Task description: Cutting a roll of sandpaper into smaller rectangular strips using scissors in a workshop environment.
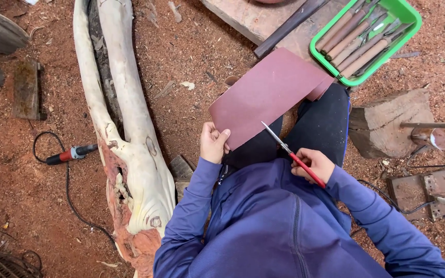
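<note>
A long dark-red strip of sandpaper (266, 92) lies across my lap, curling over at its far end. My left hand (213, 143) pinches its near left corner. My right hand (312, 163) grips red-handled scissors (290, 152), whose blades point up-left and meet the strip's near edge. I sit in a blue jacket and black trousers on ground covered in red sawdust.
A long pale carved log (130, 128) lies to my left. Beside it rests a red corded power tool (70, 154). A green tray (407, 36) of wooden-handled chisels sits at upper right on a plank (253, 20). A wooden block (387, 121) and metal pieces (428, 188) stand right.
</note>
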